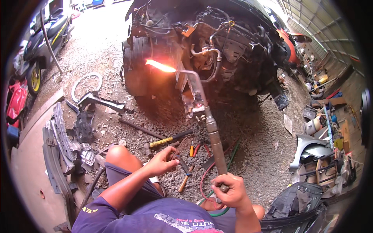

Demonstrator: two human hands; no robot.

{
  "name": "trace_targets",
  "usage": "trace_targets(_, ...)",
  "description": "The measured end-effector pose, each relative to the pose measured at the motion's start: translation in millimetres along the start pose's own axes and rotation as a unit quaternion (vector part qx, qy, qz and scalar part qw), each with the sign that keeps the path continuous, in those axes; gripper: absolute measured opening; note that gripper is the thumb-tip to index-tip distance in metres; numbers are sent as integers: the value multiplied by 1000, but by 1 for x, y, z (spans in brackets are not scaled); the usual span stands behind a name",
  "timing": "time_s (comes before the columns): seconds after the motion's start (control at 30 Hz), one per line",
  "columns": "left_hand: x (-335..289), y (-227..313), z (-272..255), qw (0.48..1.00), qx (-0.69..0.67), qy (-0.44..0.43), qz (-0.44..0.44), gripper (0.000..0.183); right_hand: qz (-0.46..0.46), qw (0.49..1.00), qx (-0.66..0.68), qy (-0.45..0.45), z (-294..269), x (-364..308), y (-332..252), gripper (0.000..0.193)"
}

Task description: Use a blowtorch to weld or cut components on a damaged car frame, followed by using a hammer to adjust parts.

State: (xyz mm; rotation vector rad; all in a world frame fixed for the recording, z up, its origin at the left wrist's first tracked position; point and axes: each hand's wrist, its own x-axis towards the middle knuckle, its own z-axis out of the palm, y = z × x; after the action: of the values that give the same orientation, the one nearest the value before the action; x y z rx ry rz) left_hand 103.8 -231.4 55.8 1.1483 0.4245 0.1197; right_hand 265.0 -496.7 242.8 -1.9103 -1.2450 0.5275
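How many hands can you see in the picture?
2. The left hand is over the gravel, just below the yellow-and-black handle in the picture; the right hand grips the torch. Any others would be hidden.

White and pink lettering (200, 224) marks the purple shirt (171, 207), yellow its sleeve (95, 217).

Torch (217, 147), off centre toward 5 o'clock: metal, scuffed, with a dull sheen. Tyre (136, 77), between 10 and 11 o'clock: matt dark rubber. Car panel (298, 151), between 3 and 4 o'clock: smooth, silvery, glossy. Red fairing (17, 101), 9 o'clock: glossy, plastic-looking. Wall (312, 19), near 2 o'clock: ribbed sheet, apparently metal. Gravel (268, 171), 4 o'clock: rough, matt stone. Shirt (136, 217), between 6 and 7 o'clock: matt, creased cloth.
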Motion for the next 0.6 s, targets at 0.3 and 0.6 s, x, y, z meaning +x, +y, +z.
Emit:
trace_targets(0.3,-41,69,13,993,56,71,79,46,27,996,83,-32,-5,-11,34,15)
trace_targets(0.6,-44,133,33,966,143,166,138,52,32,994,98,-28,-43,-24,20,11)
